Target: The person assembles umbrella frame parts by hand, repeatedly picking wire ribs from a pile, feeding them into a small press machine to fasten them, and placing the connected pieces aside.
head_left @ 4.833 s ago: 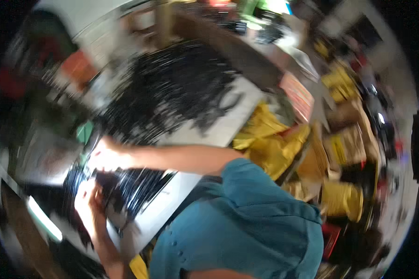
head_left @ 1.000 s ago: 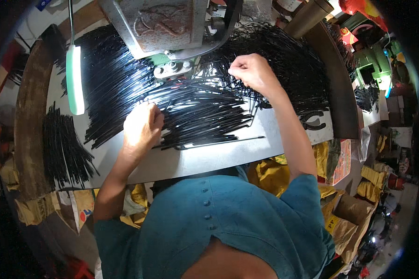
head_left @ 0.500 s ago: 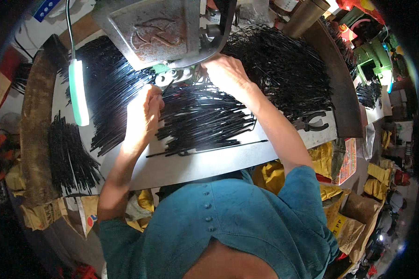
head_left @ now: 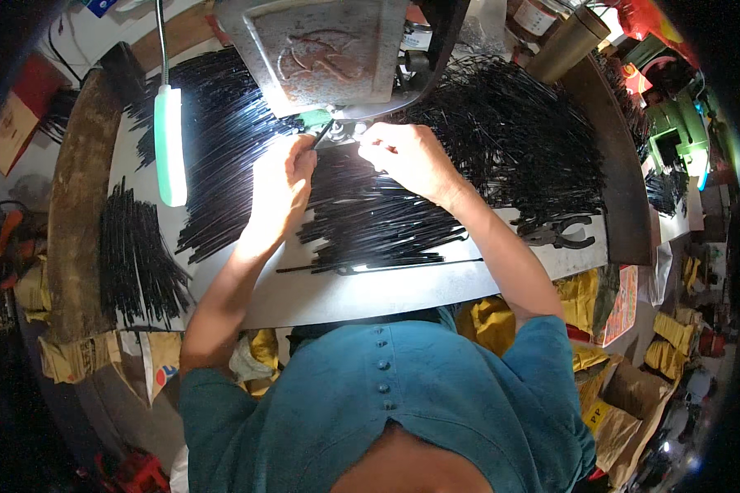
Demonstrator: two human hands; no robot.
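Far left of the table (head_left: 345, 296): dark board (head_left: 82, 205) as side rail, then a small bundle (head_left: 140, 259) of black rods, long axis running front to back, near ends fanned out

Green-and-white lamp (head_left: 171, 148) hangs over that side, lit. Right of it, a big heap (head_left: 222, 172) of rods, slanting from near left to far right

Left hand (head_left: 284, 185) is pinched around a thin black rod (head_left: 324, 133); rod sticks out past the fingertips on the far side, long axis slanted away from the body and to the right, aimed at the bolts (head_left: 345, 130) under the metal machine head (head_left: 329, 62). Can't tell if the tip touches

Centre pile (head_left: 378, 218) lies between and nearer the body than both hands, rods mostly side to side

Right hand (head_left: 407, 156): fingers curled just right of the bolts, can't tell if anything is gripped

Beyond it, tangled rods (head_left: 518, 131); black-handled pliers (head_left: 561, 232) at their near edge, then the right-hand rail (head_left: 621, 164)
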